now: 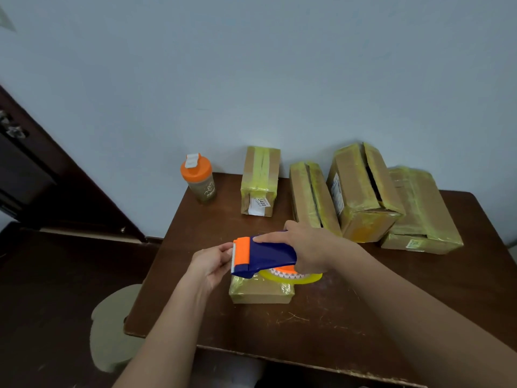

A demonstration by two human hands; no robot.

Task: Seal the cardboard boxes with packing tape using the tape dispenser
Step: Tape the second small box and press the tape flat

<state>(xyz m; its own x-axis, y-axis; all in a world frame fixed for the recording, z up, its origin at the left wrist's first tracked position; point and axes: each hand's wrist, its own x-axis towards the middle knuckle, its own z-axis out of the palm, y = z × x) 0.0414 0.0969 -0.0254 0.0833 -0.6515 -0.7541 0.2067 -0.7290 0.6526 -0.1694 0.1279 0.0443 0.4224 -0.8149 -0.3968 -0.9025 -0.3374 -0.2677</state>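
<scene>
Dispenser (265, 254), blue w/ orange blade end, is held just above small box (261, 289) near table (335, 317) front edge. Right hand (305, 247) grips its handle, fingers curled round it. Left hand (214, 261) pinches at the blade end, prob. the tape's loose end, hard to tell. Tape roll (293, 275) sits under right hand. Behind dispenser, four more boxes (363, 191) in a row at the wall. Bottle (198, 179) w/ orange lid stands left of them.
</scene>
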